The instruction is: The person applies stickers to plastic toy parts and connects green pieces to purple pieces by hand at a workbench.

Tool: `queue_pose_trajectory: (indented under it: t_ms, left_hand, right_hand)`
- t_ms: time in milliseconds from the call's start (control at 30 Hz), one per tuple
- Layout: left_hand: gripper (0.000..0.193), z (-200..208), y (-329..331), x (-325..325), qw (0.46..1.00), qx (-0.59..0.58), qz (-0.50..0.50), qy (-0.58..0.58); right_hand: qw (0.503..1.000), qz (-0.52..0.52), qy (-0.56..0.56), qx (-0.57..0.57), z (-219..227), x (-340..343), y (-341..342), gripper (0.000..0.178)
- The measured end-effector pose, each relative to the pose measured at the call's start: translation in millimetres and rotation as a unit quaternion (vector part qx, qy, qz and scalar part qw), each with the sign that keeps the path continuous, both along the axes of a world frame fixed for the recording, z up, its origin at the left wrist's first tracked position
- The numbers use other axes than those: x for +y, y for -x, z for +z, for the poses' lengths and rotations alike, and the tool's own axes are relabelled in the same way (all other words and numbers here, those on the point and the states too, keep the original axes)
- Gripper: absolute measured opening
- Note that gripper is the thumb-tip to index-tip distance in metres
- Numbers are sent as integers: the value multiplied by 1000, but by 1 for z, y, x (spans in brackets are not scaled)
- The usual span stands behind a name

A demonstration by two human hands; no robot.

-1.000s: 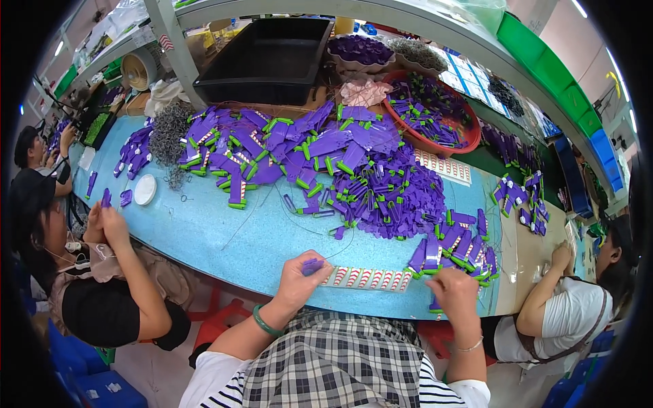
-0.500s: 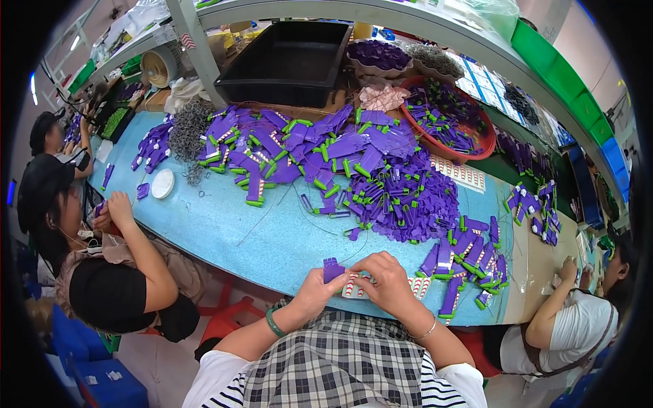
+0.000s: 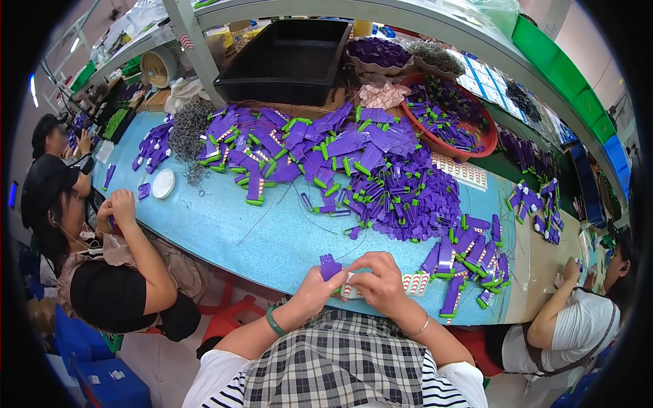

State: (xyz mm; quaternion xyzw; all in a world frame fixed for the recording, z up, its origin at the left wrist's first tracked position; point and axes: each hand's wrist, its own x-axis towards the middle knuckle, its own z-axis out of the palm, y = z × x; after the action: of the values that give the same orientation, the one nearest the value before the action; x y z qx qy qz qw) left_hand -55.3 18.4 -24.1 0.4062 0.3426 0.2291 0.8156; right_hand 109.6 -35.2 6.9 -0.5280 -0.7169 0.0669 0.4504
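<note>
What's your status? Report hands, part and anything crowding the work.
Left hand gripping purple part. Right hand over red-and-white patterned strip, close to the part. Loose purple-and-green pieces near strip's right end, apart from both hands.

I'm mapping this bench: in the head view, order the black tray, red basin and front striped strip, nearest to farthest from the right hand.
1. Front striped strip: at the right hand.
2. Red basin: back right.
3. Black tray: farther back, left.
</note>
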Motion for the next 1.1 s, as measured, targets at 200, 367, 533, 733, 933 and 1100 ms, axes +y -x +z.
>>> queue_pose_trajectory:
  t_ms: [200,367,533,733,933,1100]
  left_hand:
    - [19,7,2,16,868,240,107,-422]
    - [14,22,11,27,899,169,160,-372]
    - [14,28,-8,14,970,55,-52,-230]
    - [9,34,-21,11,995,0,-34,-93]
    - [17,42,-25,4,993,-10,-63,-100]
    - [31,39,-22,5,996,-85,-18,-3]
  right_hand:
    - [703,199,186,657,-20,2,-6,14]
    - [729,82,286,616,-8,4,-21,12]
    - [950,-6,222,220,18,-5,-23,19]
    - [959,-94,103,245,30,-17,-13,23]
    - [918,-32,180,351,2,-21,-12,11]
    - [828,-19,257,497,9,-20,-5,9]
